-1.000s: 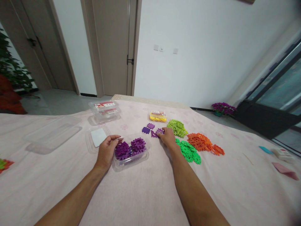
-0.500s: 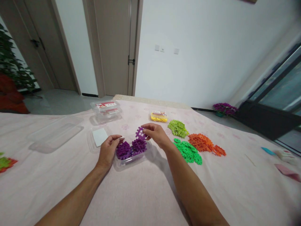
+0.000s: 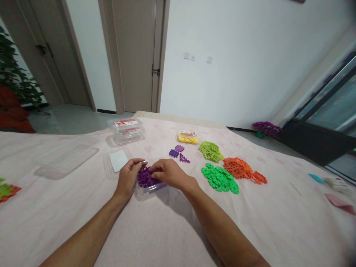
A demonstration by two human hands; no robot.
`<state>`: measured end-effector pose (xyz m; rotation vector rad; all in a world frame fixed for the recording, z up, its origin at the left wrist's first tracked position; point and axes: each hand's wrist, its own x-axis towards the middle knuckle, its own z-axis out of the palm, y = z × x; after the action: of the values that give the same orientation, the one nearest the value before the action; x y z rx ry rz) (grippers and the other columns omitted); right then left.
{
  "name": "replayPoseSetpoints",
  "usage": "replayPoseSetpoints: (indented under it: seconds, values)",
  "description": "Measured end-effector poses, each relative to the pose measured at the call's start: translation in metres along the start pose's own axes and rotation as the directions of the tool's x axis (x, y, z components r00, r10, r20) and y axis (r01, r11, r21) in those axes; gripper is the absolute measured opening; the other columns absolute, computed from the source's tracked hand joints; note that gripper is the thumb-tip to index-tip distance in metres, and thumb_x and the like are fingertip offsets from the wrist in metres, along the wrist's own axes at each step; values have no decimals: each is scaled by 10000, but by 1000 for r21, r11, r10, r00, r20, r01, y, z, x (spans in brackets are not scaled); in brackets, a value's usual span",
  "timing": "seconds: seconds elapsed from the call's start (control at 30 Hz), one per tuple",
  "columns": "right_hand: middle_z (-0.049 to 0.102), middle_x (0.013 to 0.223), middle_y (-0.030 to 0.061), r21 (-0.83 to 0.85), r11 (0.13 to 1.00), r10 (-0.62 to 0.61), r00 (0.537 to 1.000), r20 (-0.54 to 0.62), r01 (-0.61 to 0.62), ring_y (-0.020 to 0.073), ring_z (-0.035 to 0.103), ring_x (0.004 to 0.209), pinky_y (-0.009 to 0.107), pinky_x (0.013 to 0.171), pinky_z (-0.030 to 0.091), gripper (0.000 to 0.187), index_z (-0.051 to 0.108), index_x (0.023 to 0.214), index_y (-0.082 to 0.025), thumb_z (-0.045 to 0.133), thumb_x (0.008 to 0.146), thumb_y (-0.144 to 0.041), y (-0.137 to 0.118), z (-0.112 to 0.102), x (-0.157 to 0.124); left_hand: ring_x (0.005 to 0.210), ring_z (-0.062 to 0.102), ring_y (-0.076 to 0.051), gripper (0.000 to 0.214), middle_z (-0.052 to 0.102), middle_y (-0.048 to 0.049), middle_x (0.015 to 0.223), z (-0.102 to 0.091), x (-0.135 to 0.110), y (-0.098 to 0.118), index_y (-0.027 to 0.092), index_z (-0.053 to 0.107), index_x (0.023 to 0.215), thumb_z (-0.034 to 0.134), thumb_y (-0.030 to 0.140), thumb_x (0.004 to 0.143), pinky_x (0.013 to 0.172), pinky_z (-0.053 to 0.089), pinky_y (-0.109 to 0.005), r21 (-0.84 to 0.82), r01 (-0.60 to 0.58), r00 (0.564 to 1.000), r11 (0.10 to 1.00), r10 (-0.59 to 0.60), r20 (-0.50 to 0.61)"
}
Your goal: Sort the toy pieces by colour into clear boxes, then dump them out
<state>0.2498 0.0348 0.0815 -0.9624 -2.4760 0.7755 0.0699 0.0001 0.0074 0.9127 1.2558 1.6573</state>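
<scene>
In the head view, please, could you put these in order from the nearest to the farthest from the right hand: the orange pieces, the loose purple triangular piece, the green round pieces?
From the right hand:
1. Purple triangular piece: slightly beyond it, to the right.
2. Green round pieces: piled on its right.
3. Orange pieces: farther right, past the green pile.

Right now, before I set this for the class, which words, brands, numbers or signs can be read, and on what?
No text is readable.
Labels on the stacked boxes: print too small.
Label on the box of yellow pieces: too small.
White card: no print visible.
Purple pieces: no writing visible.
</scene>
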Motion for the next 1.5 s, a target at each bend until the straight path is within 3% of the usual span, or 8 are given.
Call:
replayPoseSetpoints:
  seconds: [0.27,0.4,0.53,0.77,0.93,1.17,1.33,1.5]
  values:
    - [765,955,6,138,985,-119,985,128,101,137,671,823,223,766,464,228,786,994,-222,646,824,-164,-1,0,0,886,701,-225,331,761,-75,891,1,-3,6,171,677,950,727,394,711,859,517,-354,17,-18,1000,1000,19,-3]
    - [770,941,19,249,968,75,984,-162,-33,156,687,833,253,773,500,210,776,980,-206,612,848,-205,27,-17,5,903,703,-227,339,764,-80,909,0,-1,1,173,675,981,715,404,736,895,511,-375,16,-9,1000,1000,9,5]
    - [754,1025,43,-25,947,271,841,-468,-319,190,667,961,295,881,472,246,757,1027,-211,557,884,-207,70,-36,2,905,706,-229,331,765,-88,914,-2,1,-2,166,673,984,706,397,750,919,505,-394,11,-17,1000,1000,17,13]
    - [665,1147,152,-444,673,430,802,-415,-591,284,573,1098,329,849,442,365,711,1085,-176,629,874,-463,110,-30,-13,903,709,-230,342,768,-82,895,0,1,-1,164,679,972,722,407,735,920,510,-393,-4,-13,1000,1000,13,-7]
    - [690,1076,142,-495,653,398,816,-419,-573,247,598,1046,303,825,419,326,716,1028,-188,485,975,-413,114,-23,-12,897,710,-228,339,768,-80,888,0,0,0,167,684,955,731,409,721,913,512,-387,-15,-8,1000,1000,8,-10]
    - [734,921,75,-249,761,373,718,-588,-599,191,645,838,271,735,407,381,715,945,-200,373,1012,-355,107,-36,-7,897,708,-226,342,767,-83,888,-1,1,-3,168,686,964,726,413,730,911,509,-379,-4,-18,1000,1000,18,-3]
    - [675,720,20,26,980,183,847,-498,-197,141,592,681,237,661,419,381,699,776,-179,439,962,-386,72,-52,-2,904,708,-223,334,767,-83,905,-1,1,-3,171,681,972,717,409,740,910,510,-379,-1,-11,1000,1000,11,-1]
    - [649,670,2,271,962,62,988,-145,-21,108,551,603,226,604,420,243,721,795,-157,578,871,-339,37,-53,-8,901,715,-229,357,769,-87,906,-1,1,-2,170,684,971,729,424,725,917,512,-387,-1,-4,1000,1000,4,-3]
